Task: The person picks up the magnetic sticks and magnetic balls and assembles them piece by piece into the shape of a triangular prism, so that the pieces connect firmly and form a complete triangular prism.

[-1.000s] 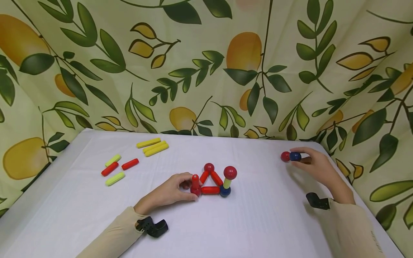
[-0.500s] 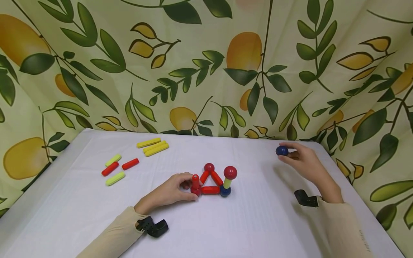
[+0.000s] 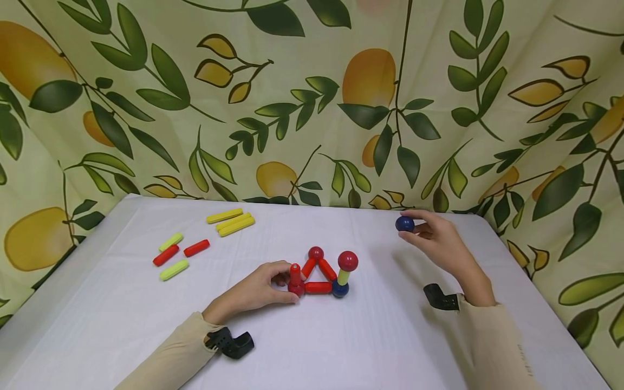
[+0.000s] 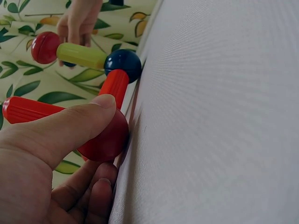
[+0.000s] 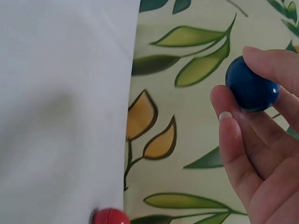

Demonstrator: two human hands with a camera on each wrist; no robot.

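A triangle of red rods (image 3: 318, 288) joined by balls lies on the white table. Its near left corner is a red ball (image 4: 106, 140), pinched by my left hand (image 3: 260, 286); a red rod (image 3: 295, 274) stands up from that ball. At the right corner, a blue ball (image 3: 340, 288) carries an upright lime rod (image 3: 343, 277) topped by a red ball (image 3: 348, 261). The far corner is another red ball (image 3: 316, 253). Raised over the table, my right hand (image 3: 439, 241) holds a loose blue ball (image 5: 252, 84) between thumb and fingers.
Several yellow rods (image 3: 229, 221) lie at the back left. Nearer the left are red rods (image 3: 196, 248) and lime rods (image 3: 174, 270). In the right wrist view a red ball (image 5: 111, 217) shows at the bottom. A patterned curtain (image 3: 312, 108) hangs behind the table.
My right hand has lifted the blue ball and carried it left, away from where a red ball showed beside it. My left hand and the rod triangle have stayed put.
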